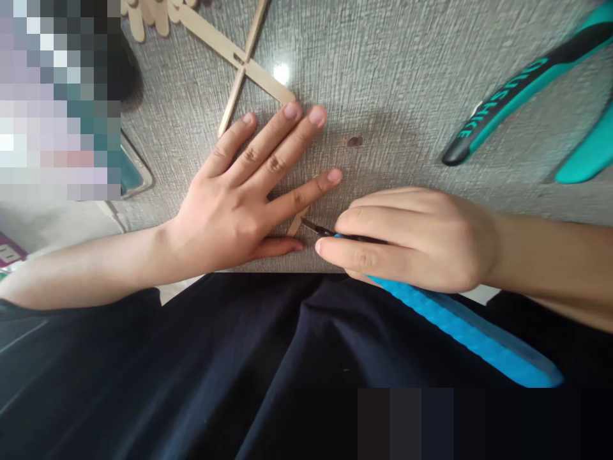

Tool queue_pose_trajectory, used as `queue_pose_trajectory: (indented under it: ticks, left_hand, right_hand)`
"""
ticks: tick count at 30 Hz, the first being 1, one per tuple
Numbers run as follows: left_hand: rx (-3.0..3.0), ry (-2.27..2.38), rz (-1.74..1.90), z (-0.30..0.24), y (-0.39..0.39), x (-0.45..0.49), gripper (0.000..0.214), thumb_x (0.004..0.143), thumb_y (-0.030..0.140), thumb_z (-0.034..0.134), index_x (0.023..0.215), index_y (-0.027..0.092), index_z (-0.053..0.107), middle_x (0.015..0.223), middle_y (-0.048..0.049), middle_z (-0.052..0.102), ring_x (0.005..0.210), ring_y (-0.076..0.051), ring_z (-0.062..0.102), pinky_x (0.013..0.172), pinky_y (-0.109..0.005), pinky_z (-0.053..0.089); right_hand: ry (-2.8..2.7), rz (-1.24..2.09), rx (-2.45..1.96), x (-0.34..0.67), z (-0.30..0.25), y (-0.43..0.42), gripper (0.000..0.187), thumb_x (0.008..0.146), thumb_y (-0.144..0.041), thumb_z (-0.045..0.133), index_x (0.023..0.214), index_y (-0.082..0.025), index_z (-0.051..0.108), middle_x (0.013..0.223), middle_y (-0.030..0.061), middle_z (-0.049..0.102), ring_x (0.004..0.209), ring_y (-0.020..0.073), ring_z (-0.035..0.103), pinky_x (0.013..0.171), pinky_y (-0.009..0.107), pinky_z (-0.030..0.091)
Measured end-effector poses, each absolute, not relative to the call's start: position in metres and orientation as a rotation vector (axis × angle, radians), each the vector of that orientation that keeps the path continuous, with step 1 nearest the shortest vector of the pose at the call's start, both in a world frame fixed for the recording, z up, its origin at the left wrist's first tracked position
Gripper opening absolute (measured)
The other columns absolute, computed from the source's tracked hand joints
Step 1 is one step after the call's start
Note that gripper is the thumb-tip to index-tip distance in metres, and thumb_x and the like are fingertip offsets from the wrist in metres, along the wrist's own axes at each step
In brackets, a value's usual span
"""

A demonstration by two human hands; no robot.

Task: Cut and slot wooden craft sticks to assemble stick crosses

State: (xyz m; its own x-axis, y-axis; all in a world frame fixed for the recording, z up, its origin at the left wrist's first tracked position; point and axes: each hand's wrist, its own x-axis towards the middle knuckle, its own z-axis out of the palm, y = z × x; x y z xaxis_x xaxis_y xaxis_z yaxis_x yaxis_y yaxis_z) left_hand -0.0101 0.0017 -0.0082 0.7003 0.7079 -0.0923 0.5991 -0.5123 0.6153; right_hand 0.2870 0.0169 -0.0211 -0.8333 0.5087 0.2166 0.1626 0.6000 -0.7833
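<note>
My left hand (234,198) lies flat on the grey table with its fingers spread. A short piece of a wooden craft stick (295,223) shows between its thumb and index finger; the rest is hidden under the hand. My right hand (407,239) is closed around a utility knife (460,326) with a blue ribbed handle. The dark blade tip reaches the stick's visible part; whether it cuts in cannot be made out. Just beyond my left fingertips, two craft sticks (209,32) cross each other, one lying flat and one on edge, with a slot near the crossing.
Pliers with teal and black handles (507,102) lie at the upper right. Several craft sticks (160,16) are piled at the top left. A small dark mark (354,141) is on the table (383,76). The table's near edge meets my dark clothing (268,358).
</note>
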Motion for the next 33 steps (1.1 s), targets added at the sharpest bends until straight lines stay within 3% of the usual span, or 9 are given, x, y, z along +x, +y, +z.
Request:
queue_pose_trajectory:
  ticks: [8,11,14,17,19,21,23,25,33]
  left_hand:
    - [2.267,0.978,0.198,-0.008,0.006,-0.009,0.089,0.105,0.089,0.060,0.180,0.045,0.046,0.189,-0.0066,0.048,0.181,-0.051,0.033,0.144,-0.083,0.031]
    - [2.311,0.975,0.230,-0.008,0.006,-0.011,0.086,0.109,0.086,0.054,0.180,0.036,0.047,0.191,-0.0115,0.044,0.181,-0.049,0.034,0.144,-0.082,0.032]
    - [2.394,0.958,0.335,-0.012,0.008,-0.016,0.078,0.113,0.078,0.055,0.172,0.026,0.054,0.190,-0.0162,0.045,0.179,-0.046,0.042,0.142,-0.075,0.040]
    - [2.503,0.928,0.487,-0.020,0.010,-0.021,0.056,0.116,0.065,0.058,0.154,0.024,0.063,0.183,-0.0134,0.056,0.174,-0.038,0.050,0.139,-0.064,0.047]
    - [2.540,0.929,0.610,-0.025,0.011,-0.022,0.043,0.116,0.057,0.061,0.145,0.025,0.066,0.173,-0.0110,0.066,0.166,-0.033,0.057,0.133,-0.058,0.053]
    - [2.535,0.987,0.701,-0.027,0.011,-0.021,0.036,0.115,0.053,0.065,0.139,0.027,0.068,0.159,-0.0087,0.075,0.145,-0.030,0.066,0.121,-0.055,0.058]
    - [2.528,1.049,0.756,-0.028,0.010,-0.020,0.028,0.115,0.049,0.064,0.133,0.028,0.070,0.144,-0.0064,0.077,0.123,-0.026,0.064,0.108,-0.054,0.057]
    - [2.512,1.062,0.733,-0.027,0.008,-0.020,0.022,0.116,0.044,0.060,0.128,0.029,0.071,0.135,-0.0051,0.076,0.115,-0.025,0.058,0.104,-0.054,0.052]
    - [2.358,1.154,0.376,-0.022,0.007,-0.017,0.047,0.115,0.065,0.050,0.110,0.026,0.077,0.128,-0.0085,0.072,0.118,-0.032,0.058,0.102,-0.054,0.043]
  right_hand:
    - [-2.403,1.140,-0.484,0.286,-0.021,0.021,0.041,0.126,-0.034,0.043,0.099,-0.023,0.072,0.076,-0.0022,0.062,0.068,0.0143,0.056,0.066,0.034,0.047]
    - [-2.487,1.008,-0.400,0.288,-0.019,0.025,0.030,0.123,-0.029,0.047,0.108,-0.025,0.072,0.081,-0.0017,0.066,0.071,0.0155,0.060,0.067,0.034,0.050]
    - [-2.557,0.854,-0.377,0.291,-0.015,0.028,0.015,0.119,-0.025,0.056,0.118,-0.025,0.071,0.086,-0.0012,0.069,0.075,0.0167,0.062,0.068,0.033,0.052]
    - [-2.564,0.801,-0.370,0.293,-0.013,0.029,0.015,0.115,-0.019,0.061,0.126,-0.024,0.069,0.089,-0.0019,0.072,0.075,0.0159,0.064,0.069,0.032,0.055]
    - [-2.550,0.800,-0.363,0.294,-0.013,0.030,0.018,0.113,-0.018,0.064,0.130,-0.024,0.068,0.091,-0.0019,0.073,0.077,0.0162,0.067,0.070,0.032,0.056]
    - [-2.527,0.810,-0.346,0.293,-0.015,0.030,0.022,0.111,-0.019,0.067,0.133,-0.023,0.068,0.091,-0.0019,0.073,0.077,0.0166,0.068,0.069,0.032,0.056]
    - [-2.511,0.835,-0.317,0.293,-0.016,0.030,0.023,0.111,-0.018,0.067,0.134,-0.023,0.067,0.092,-0.0018,0.073,0.077,0.0163,0.068,0.067,0.032,0.055]
    - [-2.515,0.856,-0.283,0.292,-0.017,0.030,0.023,0.112,-0.018,0.065,0.135,-0.023,0.065,0.093,-0.0015,0.073,0.077,0.0162,0.068,0.066,0.031,0.055]
    - [-2.538,0.858,-0.300,0.293,-0.017,0.025,0.030,0.110,-0.016,0.069,0.140,-0.022,0.067,0.097,0.0004,0.076,0.081,0.0182,0.072,0.069,0.033,0.058]
